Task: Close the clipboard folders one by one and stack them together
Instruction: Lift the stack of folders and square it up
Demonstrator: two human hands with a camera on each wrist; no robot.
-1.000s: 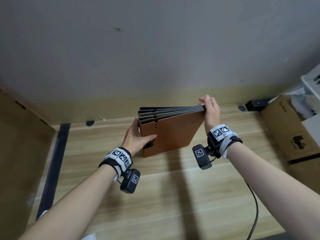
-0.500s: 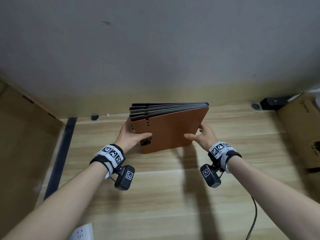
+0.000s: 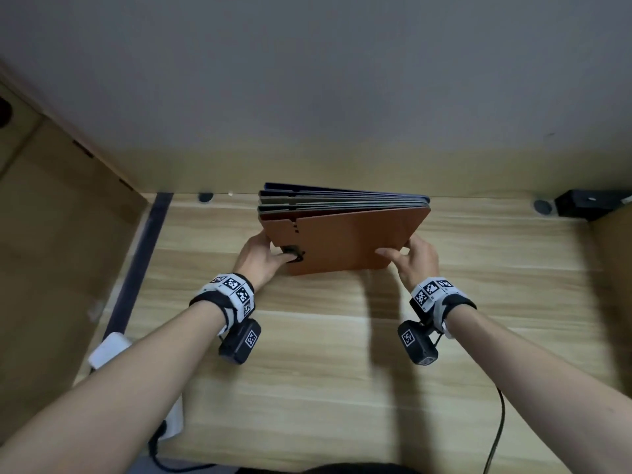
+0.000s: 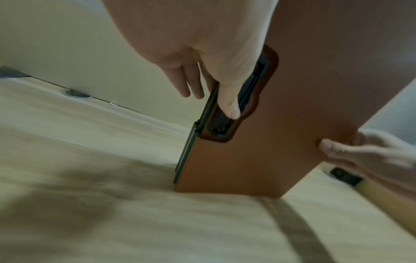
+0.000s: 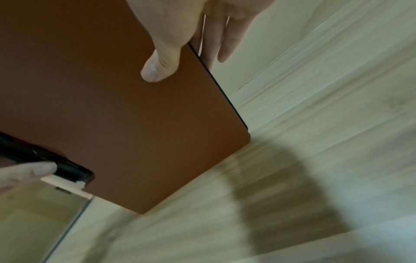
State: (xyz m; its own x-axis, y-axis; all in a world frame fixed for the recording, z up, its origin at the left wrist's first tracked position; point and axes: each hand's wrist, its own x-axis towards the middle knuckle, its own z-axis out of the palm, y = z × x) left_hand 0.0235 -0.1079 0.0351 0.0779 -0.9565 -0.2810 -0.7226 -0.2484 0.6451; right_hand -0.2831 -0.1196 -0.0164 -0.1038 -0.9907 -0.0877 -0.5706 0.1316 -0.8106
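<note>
from the head view, the stack of closed clipboard folders [image 3: 342,230], brown leather-look cover facing the person and dark blue and grey ones behind it, stands on edge toward the far edge of the pale wood-grain desk [image 3: 325,371], just in front of the back wall. the left hand [image 3: 261,258] grasps the stack's left side, thumb laid on the black metal clip [image 3: 293,253] that shows through a cut-out in the brown cover. the right hand [image 3: 412,260] grasps the right side low down, thumb across the front. the covers fan apart a little at the left and pinch together at the right. all the folders i can see are already closed, so i'd say this is the squaring-up stage at the end of the task.

the left wrist view shows the thumb pressed on the clip [image 4: 227,113], the other fingers [image 4: 189,81] reaching behind the stack, so that hand is clamped on it. the bottom corner of the brown cover [image 4: 292,124] meets the desk [image 4: 112,222].

the right wrist view has the thumb [image 5: 157,69] flat on the brown cover [image 5: 101,97] and the fingers [image 5: 223,39] behind the right edge, a pinch on the stack. only one bottom corner seems to touch the desk [image 5: 315,124], though blur makes it hard to tell.

next, i'd guess, the stack wants lowering flat onto the desk with both hands keeping the edges flush, so the fanned left side doesn't slide out of line.
</note>
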